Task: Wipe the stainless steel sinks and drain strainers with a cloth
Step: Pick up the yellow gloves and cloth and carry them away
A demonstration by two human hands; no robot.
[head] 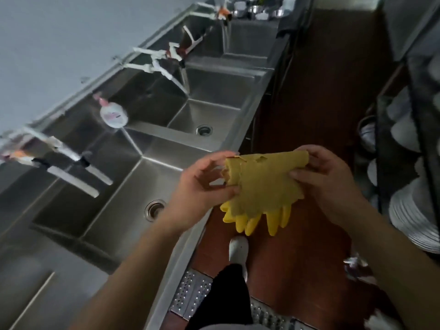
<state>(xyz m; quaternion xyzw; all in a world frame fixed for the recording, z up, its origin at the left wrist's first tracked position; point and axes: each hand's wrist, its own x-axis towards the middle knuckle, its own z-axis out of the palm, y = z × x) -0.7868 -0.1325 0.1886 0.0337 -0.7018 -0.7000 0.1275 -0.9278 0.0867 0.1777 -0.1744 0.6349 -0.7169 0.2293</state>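
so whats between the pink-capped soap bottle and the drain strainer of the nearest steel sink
Head view: only bare stainless steel. From the soap bottle on the divider ledge, the sink's wall and floor run down to the drain strainer, with nothing lying on them.

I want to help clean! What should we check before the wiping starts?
1. Both hands hold something: ok, left hand and right hand grip yellow rubber gloves.
2. Gloves on: not ok, only held.
3. Wiping cloth ready: cannot tell, none seen.
4. Near sink free of dishes: ok.
5. Its drain strainer in view: ok.
6. Sink dirty: cannot tell, blurred.
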